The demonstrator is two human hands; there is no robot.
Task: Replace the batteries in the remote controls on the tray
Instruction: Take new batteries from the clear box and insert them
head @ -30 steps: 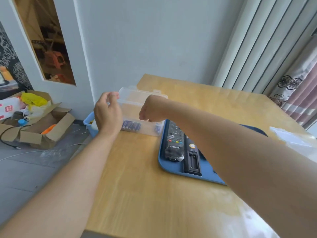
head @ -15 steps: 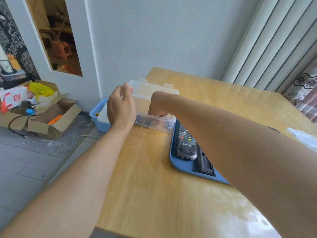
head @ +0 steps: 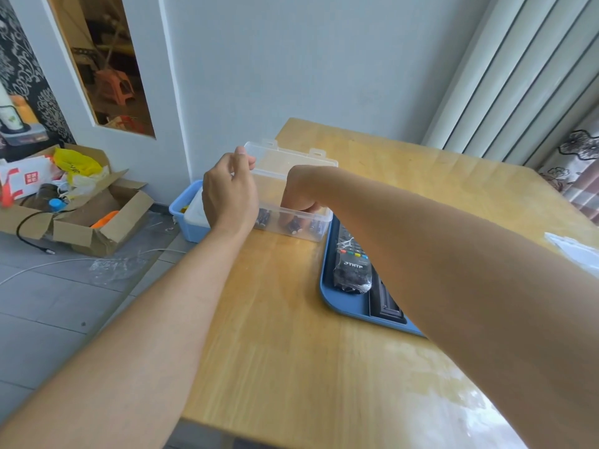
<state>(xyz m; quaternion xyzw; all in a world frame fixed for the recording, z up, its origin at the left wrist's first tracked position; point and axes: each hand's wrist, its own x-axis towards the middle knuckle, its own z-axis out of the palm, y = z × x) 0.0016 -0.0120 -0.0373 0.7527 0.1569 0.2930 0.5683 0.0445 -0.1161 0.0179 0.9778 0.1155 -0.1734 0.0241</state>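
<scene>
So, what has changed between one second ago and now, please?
The right hand went from above the clear box rim down into it, fingers now among the batteries; whether it grips one is hidden. The left hand stayed holding the box's left end and open lid. The remotes and blue tray did not move.

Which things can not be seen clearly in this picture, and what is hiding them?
- Right hand, head view: the fingers reach down inside the clear plastic box; the wrist hides whether they grip a battery.
- Small dark batteries: blurred behind the box wall, number unclear.
- Black remote controls on the blue plastic tray: partly covered by the right forearm, number uncertain.
</scene>
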